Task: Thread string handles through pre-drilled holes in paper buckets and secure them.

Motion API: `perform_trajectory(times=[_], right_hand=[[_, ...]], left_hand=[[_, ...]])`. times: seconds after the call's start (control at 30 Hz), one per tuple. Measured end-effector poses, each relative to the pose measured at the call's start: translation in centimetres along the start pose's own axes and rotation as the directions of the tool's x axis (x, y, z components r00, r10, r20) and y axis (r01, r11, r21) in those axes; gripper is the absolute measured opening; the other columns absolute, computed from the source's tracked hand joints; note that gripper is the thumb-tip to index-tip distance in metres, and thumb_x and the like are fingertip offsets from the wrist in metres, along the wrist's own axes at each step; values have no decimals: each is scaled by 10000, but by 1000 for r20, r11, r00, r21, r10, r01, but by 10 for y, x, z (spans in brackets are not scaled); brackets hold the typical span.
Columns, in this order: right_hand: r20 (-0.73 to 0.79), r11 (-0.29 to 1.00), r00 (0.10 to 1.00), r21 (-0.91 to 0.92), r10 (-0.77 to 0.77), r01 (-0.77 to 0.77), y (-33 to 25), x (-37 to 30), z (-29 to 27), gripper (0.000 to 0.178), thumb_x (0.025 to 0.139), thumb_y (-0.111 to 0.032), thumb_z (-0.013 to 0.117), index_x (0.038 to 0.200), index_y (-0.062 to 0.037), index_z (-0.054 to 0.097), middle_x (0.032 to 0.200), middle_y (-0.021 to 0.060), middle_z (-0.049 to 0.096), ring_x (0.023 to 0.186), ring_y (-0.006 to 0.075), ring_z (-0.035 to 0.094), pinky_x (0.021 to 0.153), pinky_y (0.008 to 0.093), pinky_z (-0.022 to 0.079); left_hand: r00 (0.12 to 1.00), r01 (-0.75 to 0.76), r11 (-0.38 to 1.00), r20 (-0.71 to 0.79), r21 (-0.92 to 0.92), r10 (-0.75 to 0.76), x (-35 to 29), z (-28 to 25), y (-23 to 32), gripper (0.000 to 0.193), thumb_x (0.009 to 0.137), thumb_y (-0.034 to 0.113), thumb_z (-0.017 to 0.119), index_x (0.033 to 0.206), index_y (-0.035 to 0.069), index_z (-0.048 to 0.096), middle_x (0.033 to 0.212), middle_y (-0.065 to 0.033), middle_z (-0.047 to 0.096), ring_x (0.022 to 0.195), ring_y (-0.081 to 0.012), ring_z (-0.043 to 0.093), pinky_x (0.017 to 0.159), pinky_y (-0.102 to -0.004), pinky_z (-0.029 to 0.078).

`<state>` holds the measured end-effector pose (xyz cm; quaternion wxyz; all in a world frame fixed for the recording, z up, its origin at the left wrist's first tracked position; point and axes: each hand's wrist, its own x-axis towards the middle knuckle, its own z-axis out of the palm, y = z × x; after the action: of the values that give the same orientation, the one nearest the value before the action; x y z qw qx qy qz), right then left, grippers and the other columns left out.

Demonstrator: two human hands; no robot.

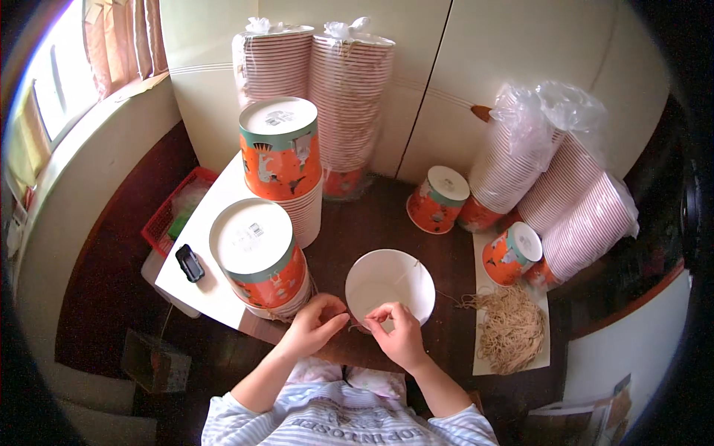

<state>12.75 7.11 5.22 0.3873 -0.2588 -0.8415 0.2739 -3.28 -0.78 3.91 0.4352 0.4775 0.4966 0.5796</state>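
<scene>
A white paper bucket (390,276), its open mouth facing up, stands on the dark table right in front of me. My left hand (318,325) is closed in a pinch at the bucket's near left side. My right hand (398,336) pinches over its near rim. A thin string (355,326) runs between my fingertips; its exact ends are hidden by the fingers. Another strand lies near the bucket's right rim and trails toward a tangled pile of beige string (510,329) on a white board.
Upside-down orange and green buckets (271,256) are stacked at my left, with another stack (280,160) behind. Tall plastic-wrapped bucket stacks (349,104) stand at the back; more wrapped stacks (513,167) lean at the right. A small black object (190,264) lies at the left edge.
</scene>
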Motion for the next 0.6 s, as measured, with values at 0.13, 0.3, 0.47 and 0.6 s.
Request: perform_trajectory(times=[0.13, 0.3, 0.47, 0.6], right_hand=[[21, 987, 992, 100, 125, -127, 2, 0, 1, 191, 705, -16, 656, 786, -37, 484, 737, 59, 600, 691, 148, 585, 612, 255, 442], [55, 982, 988, 119, 142, -147, -5, 4, -2, 203, 691, -57, 662, 783, -46, 482, 723, 66, 581, 699, 235, 563, 637, 332, 431], [64, 990, 993, 89, 101, -106, -4, 2, -2, 190, 685, -62, 661, 774, -48, 494, 713, 68, 573, 699, 246, 561, 640, 345, 428], [76, 982, 989, 132, 124, -133, -4, 0, -2, 183, 682, -62, 662, 764, -49, 498, 712, 68, 571, 697, 248, 560, 645, 347, 425]], left_hand=[[973, 185, 978, -159, 95, -168, -22, 13, -20, 136, 808, 106, 560, 868, -12, 590, 725, -32, 571, 636, -72, 510, 572, -216, 430], [854, 477, 780, 2, -405, -521, -33, 41, -30, 231, 864, 207, 485, 960, 32, 602, 838, -39, 619, 662, -60, 508, 561, -174, 390], [794, 273, 275, 54, -922, -605, -17, 47, -44, 177, 875, 217, 472, 906, 73, 571, 794, -20, 594, 613, -70, 468, 475, -179, 332], [807, 209, 467, -118, -859, -579, -10, 44, -38, 142, 861, 216, 500, 886, 87, 553, 769, -3, 568, 624, -73, 477, 476, -182, 347]])
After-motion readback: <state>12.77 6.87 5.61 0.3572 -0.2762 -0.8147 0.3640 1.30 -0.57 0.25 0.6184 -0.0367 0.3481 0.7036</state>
